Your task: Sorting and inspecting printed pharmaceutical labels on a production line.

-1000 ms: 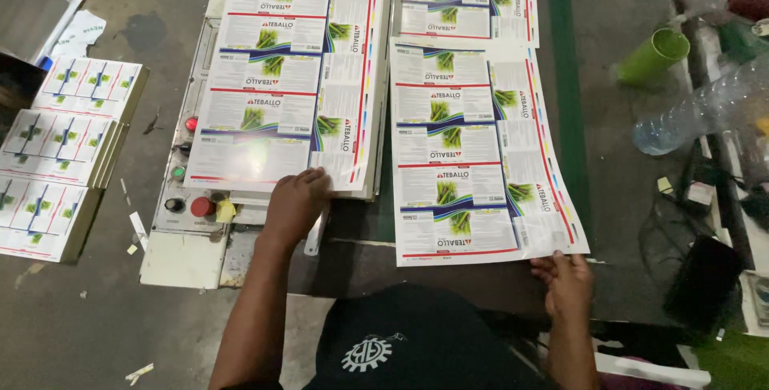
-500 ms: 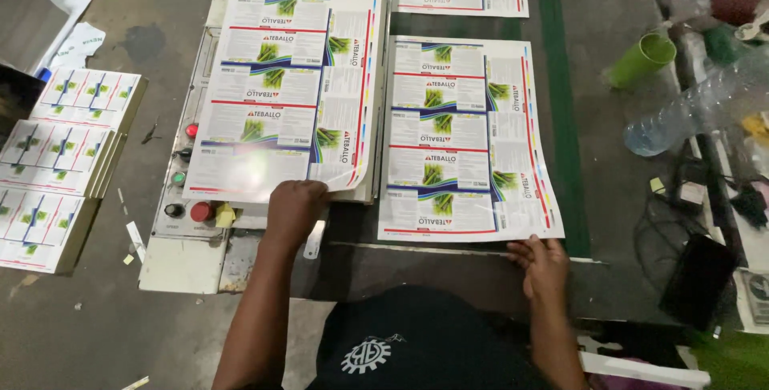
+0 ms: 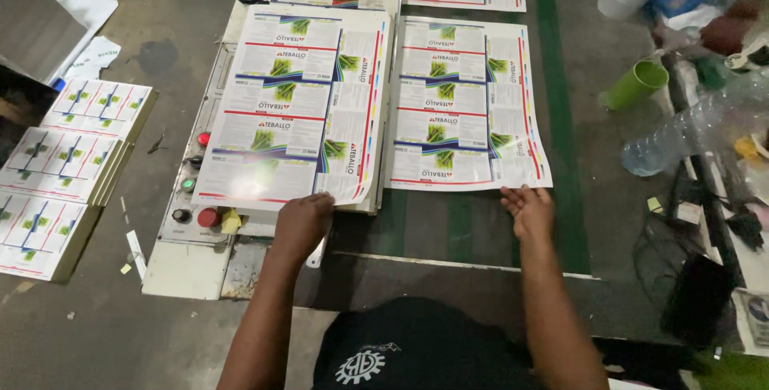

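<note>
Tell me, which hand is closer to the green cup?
The right hand. It rests at the bottom edge of the single printed sheet, below and left of the green cup. The left hand is farther left, on the paper stack.

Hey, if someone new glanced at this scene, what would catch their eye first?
Two big glossy printed sheets with green plant pictures: the left hand presses the near edge of the stack of printed sheets on the machine top, and the right hand touches the single printed sheet on the dark belt. A green cup stands out at right.
</note>
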